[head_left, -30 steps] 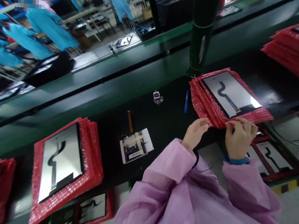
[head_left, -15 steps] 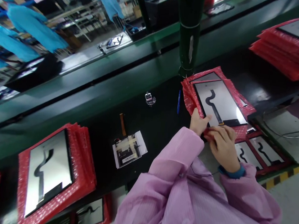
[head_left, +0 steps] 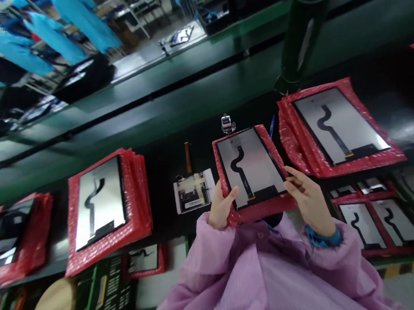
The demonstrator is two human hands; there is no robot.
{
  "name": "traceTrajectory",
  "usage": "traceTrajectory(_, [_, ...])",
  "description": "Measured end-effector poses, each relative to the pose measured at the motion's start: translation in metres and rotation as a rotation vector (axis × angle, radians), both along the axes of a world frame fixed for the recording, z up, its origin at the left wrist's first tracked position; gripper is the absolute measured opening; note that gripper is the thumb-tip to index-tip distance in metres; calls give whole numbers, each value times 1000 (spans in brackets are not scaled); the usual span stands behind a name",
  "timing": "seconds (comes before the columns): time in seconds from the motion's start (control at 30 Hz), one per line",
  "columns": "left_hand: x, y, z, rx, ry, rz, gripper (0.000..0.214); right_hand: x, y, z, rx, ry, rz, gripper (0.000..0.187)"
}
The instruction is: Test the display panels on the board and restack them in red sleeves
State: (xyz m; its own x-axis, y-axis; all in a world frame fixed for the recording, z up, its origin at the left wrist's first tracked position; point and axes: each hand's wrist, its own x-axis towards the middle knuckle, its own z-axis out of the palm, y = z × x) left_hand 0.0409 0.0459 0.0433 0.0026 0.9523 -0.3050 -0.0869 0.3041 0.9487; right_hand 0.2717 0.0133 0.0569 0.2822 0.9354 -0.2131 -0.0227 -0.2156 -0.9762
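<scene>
Head view shows left hand (head_left: 221,207) and right hand (head_left: 310,204), fingers closed on the panel (head_left: 261,166) and red wrap (head_left: 260,211), which could slip apart if tilted.

This is an electronics factory floor, shown by the long dark table (head_left: 207,150) with stacked display panels (head_left: 107,209) on red bubble wrap (head_left: 136,207), at least 3 blue-smocked co-workers (head_left: 82,16) beyond, and yellow-and-black hazard striping (head_left: 405,267).

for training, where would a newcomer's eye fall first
Probably the flat gray panel on red wrap near the centre, held in the left hand, the right hand at its edge. Next, the red stack to its right and another stack farther left, on the dark bench.
</scene>
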Motion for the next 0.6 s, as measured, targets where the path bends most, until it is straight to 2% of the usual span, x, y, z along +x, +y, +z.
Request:
traceTrajectory(0.1, [-8, -3, -11, 33, 81, 109, 63, -12, 6, 1, -38, 78, 15, 56])
traceTrajectory(0.23, [-10, -10, -17, -61, -57, 287, 53, -21, 4, 3, -48, 67, 22, 55])
traceTrajectory(0.4, [-3, -16, -16, -80, -162, 331, 55, -25, -6, -3, -45, -12, 41, 52])
traceTrajectory(0.5, [-1, -17, -15, -75, -119, 338, 57, -20, -14, -5, -55, -260, 136, 46])
traceTrajectory(0.6, [-3, -18, -19, -38, -34, 320, 58, -11, -7, 9, -24, -737, 210, 30])
